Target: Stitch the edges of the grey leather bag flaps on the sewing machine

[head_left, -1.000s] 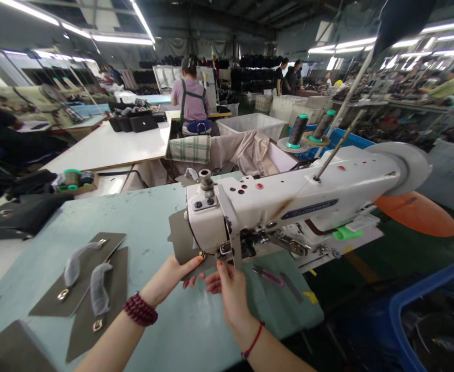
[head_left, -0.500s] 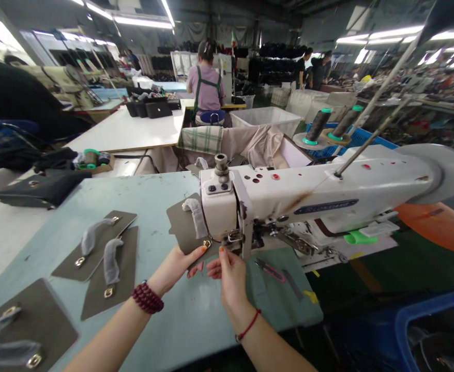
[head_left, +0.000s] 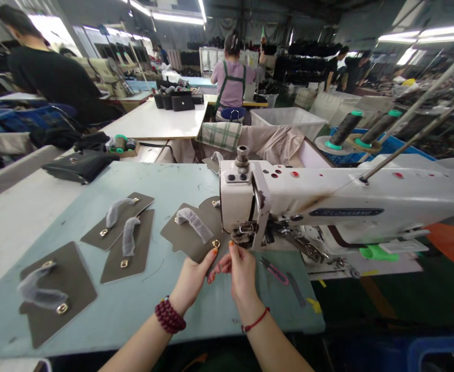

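A grey-brown panel (head_left: pixel 196 232) with a plastic-wrapped handle and gold buckles lies left of the sewing machine's (head_left: pixel 238 201) needle area. My left hand (head_left: pixel 192 279) pinches the panel's near edge, thumb on top beside a gold buckle. Close by, my right hand (head_left: pixel 242 271) is closed at the panel's near right edge, thumb and forefinger together just in front of the needle area; what lies between those fingertips is too small to make out. Similar panels with wrapped handles (head_left: pixel 128 248) rest on the pale green tabletop (head_left: pixel 165 315) to the left.
Pink-handled snips (head_left: pixel 275 271) and a grey strip (head_left: pixel 297 289) lie right of my hands. A black bag (head_left: pixel 80 164) is at the left, thread cones (head_left: pixel 345 129) stand behind the machine, and a blue bin (head_left: pixel 440 346) is at lower right. People work farther back.
The view has swung left, so things appear farther right. The held panel has turned and shifted left from the machine head, showing more of it. Both hands keep their closed poses.
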The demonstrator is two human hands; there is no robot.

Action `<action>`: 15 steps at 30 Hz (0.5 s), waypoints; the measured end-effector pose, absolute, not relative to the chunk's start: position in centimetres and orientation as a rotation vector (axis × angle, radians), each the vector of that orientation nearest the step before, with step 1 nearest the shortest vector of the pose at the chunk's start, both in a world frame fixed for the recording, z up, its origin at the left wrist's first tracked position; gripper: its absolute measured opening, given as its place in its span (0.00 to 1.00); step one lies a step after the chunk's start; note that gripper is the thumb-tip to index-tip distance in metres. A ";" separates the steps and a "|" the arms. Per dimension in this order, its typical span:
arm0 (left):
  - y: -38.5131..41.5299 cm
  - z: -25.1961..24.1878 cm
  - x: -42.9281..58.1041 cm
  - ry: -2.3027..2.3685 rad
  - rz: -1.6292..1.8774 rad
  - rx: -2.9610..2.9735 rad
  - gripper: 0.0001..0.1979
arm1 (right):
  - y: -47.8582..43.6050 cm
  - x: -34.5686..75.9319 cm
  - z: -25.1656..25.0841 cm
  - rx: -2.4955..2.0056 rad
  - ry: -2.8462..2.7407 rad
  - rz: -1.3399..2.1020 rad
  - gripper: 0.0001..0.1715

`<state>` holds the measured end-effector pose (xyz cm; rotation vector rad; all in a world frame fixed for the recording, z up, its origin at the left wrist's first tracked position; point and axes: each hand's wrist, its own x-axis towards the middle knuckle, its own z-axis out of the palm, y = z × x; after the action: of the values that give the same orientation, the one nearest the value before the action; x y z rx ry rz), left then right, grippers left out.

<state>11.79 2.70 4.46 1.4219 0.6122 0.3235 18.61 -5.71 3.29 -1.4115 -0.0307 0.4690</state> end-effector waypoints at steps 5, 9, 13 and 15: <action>-0.4 4.3 11.6 0.685 0.458 1.399 0.14 | -6.9 19.1 3.3 -1.481 -0.119 0.543 0.30; -3.3 4.1 11.5 0.765 0.431 1.405 0.21 | -8.4 20.6 3.3 -1.587 -0.225 0.570 0.30; -5.3 4.0 11.8 0.930 0.341 1.400 0.26 | -9.4 22.2 3.7 -1.726 -0.390 0.562 0.30; -5.8 3.9 12.1 0.980 0.273 1.415 0.28 | -9.8 22.6 3.9 -1.795 -0.461 0.549 0.31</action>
<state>12.06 -5.84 3.89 1.4150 0.9803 0.2726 22.61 -9.78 3.91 -1.7949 -0.4612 0.5491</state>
